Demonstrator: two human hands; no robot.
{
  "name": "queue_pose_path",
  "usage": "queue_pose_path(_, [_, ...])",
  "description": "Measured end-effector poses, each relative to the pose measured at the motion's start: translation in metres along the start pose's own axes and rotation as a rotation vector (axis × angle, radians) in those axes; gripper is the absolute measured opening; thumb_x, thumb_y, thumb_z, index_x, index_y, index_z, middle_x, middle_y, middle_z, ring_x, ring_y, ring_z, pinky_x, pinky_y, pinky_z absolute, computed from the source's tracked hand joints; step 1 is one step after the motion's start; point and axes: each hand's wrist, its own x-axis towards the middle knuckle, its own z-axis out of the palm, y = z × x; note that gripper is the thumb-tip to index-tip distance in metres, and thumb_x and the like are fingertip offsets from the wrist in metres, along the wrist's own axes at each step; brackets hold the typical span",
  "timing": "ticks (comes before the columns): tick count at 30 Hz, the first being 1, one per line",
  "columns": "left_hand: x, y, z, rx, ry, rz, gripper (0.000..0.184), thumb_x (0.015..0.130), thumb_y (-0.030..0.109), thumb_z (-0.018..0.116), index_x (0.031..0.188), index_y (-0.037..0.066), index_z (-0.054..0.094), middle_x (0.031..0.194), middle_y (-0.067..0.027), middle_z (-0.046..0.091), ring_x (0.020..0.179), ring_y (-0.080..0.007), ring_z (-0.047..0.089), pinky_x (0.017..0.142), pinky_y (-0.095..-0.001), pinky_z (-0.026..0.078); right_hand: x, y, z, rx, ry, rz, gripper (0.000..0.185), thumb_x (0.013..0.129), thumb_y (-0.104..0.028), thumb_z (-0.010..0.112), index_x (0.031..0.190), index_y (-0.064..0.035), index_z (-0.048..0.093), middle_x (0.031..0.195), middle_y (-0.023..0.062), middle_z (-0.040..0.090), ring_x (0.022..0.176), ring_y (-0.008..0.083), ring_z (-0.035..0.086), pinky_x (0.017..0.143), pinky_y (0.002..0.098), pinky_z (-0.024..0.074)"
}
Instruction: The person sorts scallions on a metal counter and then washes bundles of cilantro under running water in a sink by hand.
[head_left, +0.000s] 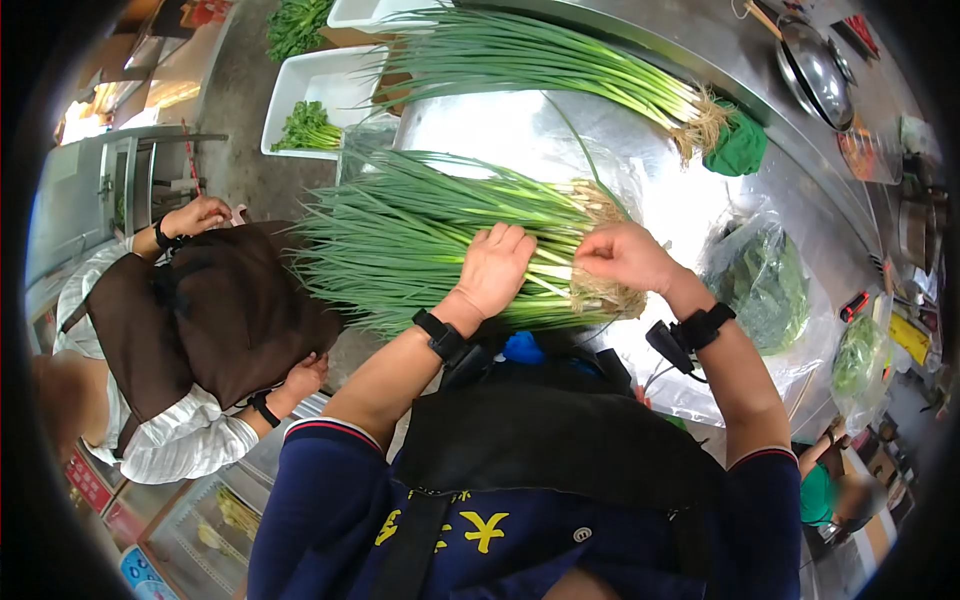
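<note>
A large bunch of scallions [400, 225] lies on the steel table in front of me, its green tops to the left and its whitish, rooted ends to the right. My left hand [495, 268] is closed on stalks around the middle of the bunch, with the fingers curled over them. At the root end, the thumb and fingers of my right hand [628, 258] pinch together on a scallion's white end; the fingertips partly hide it. Farther back lies a second bunch of scallions [560, 65], its roots beside a green cloth-like bundle [738, 142].
Leafy greens in a clear plastic bag [765, 285] lie on the steel table [680, 205] to the right. A white bin [290, 105] holding greens stands at back left. One person in a brown apron [235, 300] is close on the left; another in green [815, 490] is at lower right.
</note>
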Motion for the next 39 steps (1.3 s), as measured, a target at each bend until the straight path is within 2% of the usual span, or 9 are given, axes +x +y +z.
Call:
queue_pose_path(2, [-0.002,-0.001,0.001,0.035,-0.068,0.013,0.028,0.065,0.005,0.058,0.093,0.002,0.056,0.109,-0.0146,0.053,0.102,-0.0276,0.050,0.085,-0.0384,0.041,0.001,0.015,0.004,0.274,-0.002,0.050,0.016,0.072,-0.017,0.061,0.086,-0.0096,0.064,0.075,0.0105,0.062,0.073,0.0279,0.060,0.065,0.0367,0.0468])
queue_pose_path(4, [-0.008,0.000,0.001,0.098,0.085,0.135,0.015,0.066,0.007,0.056,0.081,0.004,0.056,0.104,-0.0128,0.056,0.101,-0.0262,0.050,0.086,-0.0382,0.040,0.007,0.027,0.010,-0.151,0.137,-0.002,0.017,0.075,-0.017,0.058,0.090,-0.0106,0.066,0.083,0.0109,0.064,0.080,0.0287,0.060,0.070,0.0367,0.0476])
queue_pose_path(7, [-0.009,-0.001,0.002,0.066,0.127,0.183,0.026,0.064,0.005,0.058,0.091,0.005,0.055,0.107,-0.0104,0.056,0.101,-0.0274,0.050,0.087,-0.0395,0.039,0.013,0.030,0.025,-0.496,0.082,0.026,0.017,0.077,-0.017,0.056,0.089,-0.0112,0.067,0.091,0.0098,0.064,0.087,0.0287,0.059,0.075,0.0371,0.0476])
queue_pose_path(12, [-0.014,-0.006,0.006,0.000,-0.032,0.209,0.029,0.063,0.007,0.060,0.092,0.004,0.054,0.104,-0.0097,0.058,0.095,-0.0257,0.054,0.085,-0.0370,0.040,0.019,0.028,0.018,-0.359,-0.071,0.163,0.018,0.076,-0.022,0.058,0.089,-0.0116,0.066,0.091,0.0086,0.064,0.092,0.0266,0.058,0.077,0.0371,0.0472])
queue_pose_path(19, [-0.016,-0.006,0.004,0.016,-0.031,0.236,0.030,0.063,0.006,0.060,0.093,0.005,0.054,0.103,-0.0095,0.057,0.094,-0.0261,0.054,0.082,-0.0364,0.042,0.012,0.011,0.001,-0.292,0.190,0.077,0.019,0.075,-0.025,0.063,0.088,-0.0116,0.065,0.077,0.0081,0.065,0.073,0.0267,0.062,0.065,0.0376,0.0487])
queue_pose_path(28, [-0.011,-0.001,0.005,0.060,0.092,0.113,0.028,0.070,0.007,0.055,0.098,0.004,0.058,0.093,-0.0080,0.057,0.086,-0.0234,0.055,0.074,-0.0352,0.042,0.002,0.011,0.010,0.213,-0.185,0.038,0.024,0.077,-0.029,0.065,0.087,-0.0063,0.067,0.079,0.0104,0.065,0.075,0.0247,0.062,0.067,0.0309,0.0486])
queue_pose_path(30, [-0.015,0.000,0.002,0.064,0.084,0.113,0.027,0.070,0.007,0.055,0.097,0.003,0.058,0.095,-0.0086,0.057,0.088,-0.0241,0.055,0.076,-0.0354,0.042,0.012,0.021,0.015,0.019,0.147,0.053,0.022,0.078,-0.026,0.062,0.088,-0.0082,0.068,0.083,0.0110,0.065,0.078,0.0260,0.062,0.070,0.0332,0.0488])
queue_pose_path(33, [-0.012,0.002,-0.004,0.108,0.130,0.148,0.025,0.069,0.006,0.056,0.094,0.003,0.057,0.101,-0.0107,0.058,0.093,-0.0261,0.055,0.082,-0.0363,0.042,0.017,0.029,0.024,-0.452,-0.011,0.058,0.020,0.078,-0.023,0.059,0.090,-0.0098,0.068,0.081,0.0113,0.065,0.080,0.0281,0.061,0.072,0.0365,0.0488])
queue_pose_path(39, [-0.011,-0.008,0.011,0.026,0.056,0.214,0.026,0.065,0.007,0.059,0.090,0.002,0.056,0.106,-0.0152,0.058,0.100,-0.0294,0.054,0.090,-0.0393,0.040,0.014,0.028,0.024,-0.464,-0.015,-0.022,0.016,0.079,-0.022,0.057,0.083,-0.0098,0.066,0.086,0.0079,0.063,0.085,0.0280,0.060,0.073,0.0398,0.0479])
